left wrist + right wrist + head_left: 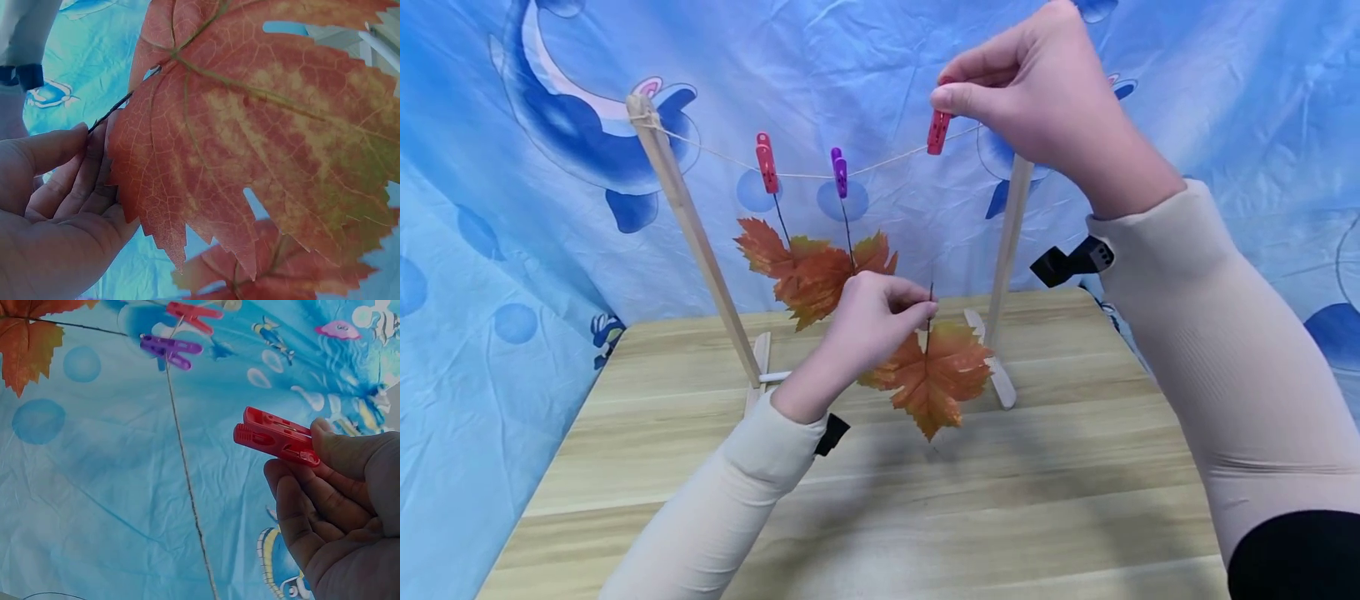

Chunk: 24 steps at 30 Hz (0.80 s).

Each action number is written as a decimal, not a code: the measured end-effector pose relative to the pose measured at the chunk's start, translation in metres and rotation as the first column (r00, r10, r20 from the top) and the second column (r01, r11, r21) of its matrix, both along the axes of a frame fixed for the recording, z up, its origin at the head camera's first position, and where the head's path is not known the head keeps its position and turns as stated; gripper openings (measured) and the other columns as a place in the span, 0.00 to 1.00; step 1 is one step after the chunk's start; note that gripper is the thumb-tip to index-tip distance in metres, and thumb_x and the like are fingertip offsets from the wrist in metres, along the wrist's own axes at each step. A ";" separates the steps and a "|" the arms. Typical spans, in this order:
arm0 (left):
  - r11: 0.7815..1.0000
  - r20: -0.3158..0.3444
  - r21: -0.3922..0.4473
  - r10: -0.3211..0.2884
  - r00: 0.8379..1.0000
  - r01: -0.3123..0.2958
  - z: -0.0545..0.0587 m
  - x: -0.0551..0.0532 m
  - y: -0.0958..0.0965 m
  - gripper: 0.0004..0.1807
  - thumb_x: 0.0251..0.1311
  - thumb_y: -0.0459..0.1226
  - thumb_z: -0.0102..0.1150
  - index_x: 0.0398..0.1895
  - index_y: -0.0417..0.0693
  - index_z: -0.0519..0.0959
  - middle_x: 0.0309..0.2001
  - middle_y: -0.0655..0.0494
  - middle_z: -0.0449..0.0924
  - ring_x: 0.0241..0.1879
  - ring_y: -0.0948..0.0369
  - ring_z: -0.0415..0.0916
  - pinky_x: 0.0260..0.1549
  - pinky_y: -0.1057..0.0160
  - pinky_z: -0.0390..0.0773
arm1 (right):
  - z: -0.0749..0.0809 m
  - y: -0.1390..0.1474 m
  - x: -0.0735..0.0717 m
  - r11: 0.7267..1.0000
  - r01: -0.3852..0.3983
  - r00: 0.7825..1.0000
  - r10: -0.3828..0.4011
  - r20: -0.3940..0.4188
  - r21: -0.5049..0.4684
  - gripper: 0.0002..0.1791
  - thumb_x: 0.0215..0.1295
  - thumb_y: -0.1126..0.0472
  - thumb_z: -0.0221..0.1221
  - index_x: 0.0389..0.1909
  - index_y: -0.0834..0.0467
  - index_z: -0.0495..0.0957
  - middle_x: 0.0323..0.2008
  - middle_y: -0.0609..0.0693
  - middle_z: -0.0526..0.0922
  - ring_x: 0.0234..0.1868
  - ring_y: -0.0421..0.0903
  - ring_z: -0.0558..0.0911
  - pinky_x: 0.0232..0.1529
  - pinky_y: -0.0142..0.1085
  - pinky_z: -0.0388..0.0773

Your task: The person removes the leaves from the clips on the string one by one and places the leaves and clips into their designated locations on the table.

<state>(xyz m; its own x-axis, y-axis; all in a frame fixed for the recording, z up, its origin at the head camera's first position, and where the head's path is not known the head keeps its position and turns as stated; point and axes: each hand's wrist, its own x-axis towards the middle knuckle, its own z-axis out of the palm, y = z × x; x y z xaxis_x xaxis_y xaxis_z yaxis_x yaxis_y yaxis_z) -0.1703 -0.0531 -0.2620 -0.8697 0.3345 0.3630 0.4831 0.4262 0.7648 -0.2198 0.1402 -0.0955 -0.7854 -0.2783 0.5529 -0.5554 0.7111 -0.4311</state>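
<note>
My left hand (880, 321) pinches the dark stem of an orange maple leaf (936, 379) between thumb and fingertips, and the leaf hangs below it over the table. In the left wrist view that leaf (250, 125) fills most of the picture. Higher up on the right, my right hand (1037, 92) pinches a red clothespin (937, 133) by its handle end. In the right wrist view the red clothespin (275, 436) is apart from the string (184, 459). Another red clothespin (765, 162) and a purple clothespin (839, 172) sit on the string, with leaf stems hanging from them.
The string (722, 156) runs between a left wooden post (696, 242) and a right wooden post (1010, 242), standing on a wood-grain table (1037, 500). Two hung orange leaves (812, 275) overlap behind my left hand. A blue sea-print cloth (880, 67) hangs behind.
</note>
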 end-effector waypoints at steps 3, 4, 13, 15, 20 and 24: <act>1.000 0.006 -0.005 0.019 1.000 -0.019 -0.004 0.008 -0.011 0.04 0.66 0.34 0.67 0.36 0.45 0.90 0.27 0.60 0.86 0.27 0.64 0.81 0.26 0.60 0.77 | -0.004 0.004 0.009 1.000 -0.025 0.999 0.025 -0.032 0.019 0.21 0.68 0.44 0.63 0.52 0.52 0.88 0.45 0.47 0.88 0.40 0.41 0.78 0.41 0.31 0.77; 1.000 0.012 -0.008 0.023 1.000 -0.023 -0.005 0.011 -0.014 0.04 0.66 0.34 0.67 0.36 0.45 0.90 0.27 0.61 0.86 0.27 0.64 0.81 0.26 0.60 0.77 | -0.006 0.006 0.012 0.999 -0.036 0.999 0.037 -0.038 0.024 0.20 0.68 0.44 0.63 0.52 0.52 0.88 0.45 0.47 0.88 0.39 0.41 0.79 0.40 0.31 0.77; 0.998 0.074 0.000 0.070 0.995 -0.070 -0.016 0.034 -0.042 0.04 0.66 0.34 0.68 0.37 0.46 0.90 0.27 0.60 0.86 0.27 0.61 0.82 0.27 0.60 0.79 | -0.032 0.025 0.032 0.992 -0.114 0.993 0.115 0.016 -0.046 0.15 0.67 0.50 0.68 0.49 0.53 0.89 0.41 0.49 0.89 0.36 0.45 0.79 0.30 0.30 0.72; 0.997 0.082 0.006 0.076 0.994 -0.077 -0.016 0.037 -0.048 0.04 0.66 0.34 0.68 0.38 0.46 0.90 0.27 0.59 0.86 0.27 0.61 0.83 0.28 0.60 0.80 | -0.039 0.029 0.034 0.990 -0.125 0.992 0.127 0.027 -0.071 0.14 0.66 0.50 0.69 0.48 0.53 0.90 0.39 0.49 0.89 0.33 0.47 0.78 0.24 0.33 0.66; 0.995 0.091 -0.009 0.105 0.990 -0.104 -0.015 0.043 -0.065 0.04 0.66 0.34 0.68 0.39 0.45 0.90 0.27 0.58 0.86 0.27 0.60 0.84 0.28 0.61 0.81 | -0.057 0.038 0.038 0.980 -0.151 0.984 0.161 0.075 -0.132 0.12 0.66 0.53 0.70 0.47 0.53 0.90 0.37 0.48 0.89 0.31 0.45 0.83 0.26 0.30 0.70; 0.992 0.098 -0.039 0.127 0.987 -0.124 -0.018 0.049 -0.075 0.04 0.66 0.34 0.68 0.39 0.45 0.90 0.27 0.59 0.86 0.28 0.60 0.84 0.27 0.62 0.81 | -0.073 0.041 0.042 0.972 -0.150 0.972 0.179 0.152 -0.182 0.15 0.64 0.54 0.71 0.49 0.54 0.89 0.38 0.48 0.89 0.36 0.43 0.86 0.34 0.29 0.77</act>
